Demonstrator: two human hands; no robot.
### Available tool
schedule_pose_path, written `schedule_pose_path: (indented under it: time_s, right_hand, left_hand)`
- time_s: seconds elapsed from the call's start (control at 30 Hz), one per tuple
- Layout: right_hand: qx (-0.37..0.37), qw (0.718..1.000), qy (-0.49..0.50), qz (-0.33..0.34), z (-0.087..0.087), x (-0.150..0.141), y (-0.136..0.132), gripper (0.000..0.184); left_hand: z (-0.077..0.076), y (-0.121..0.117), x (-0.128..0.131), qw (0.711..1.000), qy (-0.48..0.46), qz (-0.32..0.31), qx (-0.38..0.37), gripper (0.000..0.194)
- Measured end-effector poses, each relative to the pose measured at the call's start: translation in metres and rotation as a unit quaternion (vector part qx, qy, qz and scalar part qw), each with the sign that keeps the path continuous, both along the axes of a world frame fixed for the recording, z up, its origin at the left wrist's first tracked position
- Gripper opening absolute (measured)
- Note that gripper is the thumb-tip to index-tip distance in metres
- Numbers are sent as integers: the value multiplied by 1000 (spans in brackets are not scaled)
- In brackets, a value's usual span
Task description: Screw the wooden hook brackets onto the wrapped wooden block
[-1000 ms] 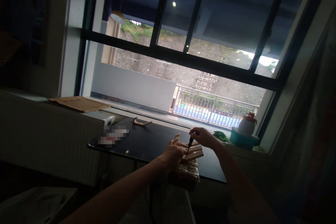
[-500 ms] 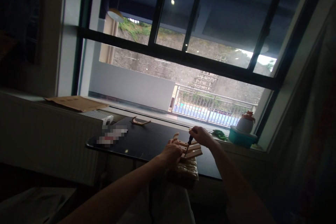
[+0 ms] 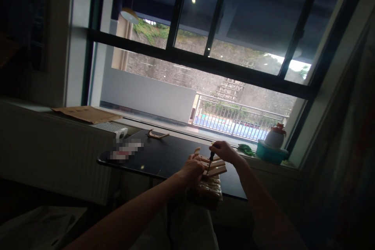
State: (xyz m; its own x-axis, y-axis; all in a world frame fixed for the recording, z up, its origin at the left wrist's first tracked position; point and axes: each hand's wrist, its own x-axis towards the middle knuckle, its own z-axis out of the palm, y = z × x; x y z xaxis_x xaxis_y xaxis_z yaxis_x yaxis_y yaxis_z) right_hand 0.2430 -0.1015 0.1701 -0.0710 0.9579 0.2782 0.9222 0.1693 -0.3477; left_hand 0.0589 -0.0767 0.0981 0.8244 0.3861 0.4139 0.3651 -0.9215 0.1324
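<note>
In my right hand is a dark-handled screwdriver, closed in the fingers and held nearly upright. Its tip points down at the near part of a slatted wooden piece. My left hand is closed on the left side of that wooden piece, with the fingertips partly hidden. Under the wood is a block wrapped in shiny clear plastic, at the table's near edge. A curved wooden part lies apart at the back of the table.
The black table stands below a large window. A blurred-out item lies on its left side. Brown paper rests on the sill at left. A teal box, a white jug and a green cloth are at right.
The screwdriver stands slightly more upright, and my right hand has shifted a little left relative to the wood. My left hand keeps its place. The whole view has shifted slightly.
</note>
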Motion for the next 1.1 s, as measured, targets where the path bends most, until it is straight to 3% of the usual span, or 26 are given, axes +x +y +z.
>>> schedule_pose_path:
  time_s: [0.37,0.7,1.1]
  right_hand:
    - [-6,999,20,25,2,8,-7,25]
    - [31,999,17,-17,-7,11,4,30]
    - [12,997,46,67,-9,8,2,25]
  left_hand:
    - [-2,2,1,1000,-12,-5,-5,33]
    - [-1,2,0,1000,-10,-6,-3,36]
    - [-4,4,2,1000,-3,0,2,28]
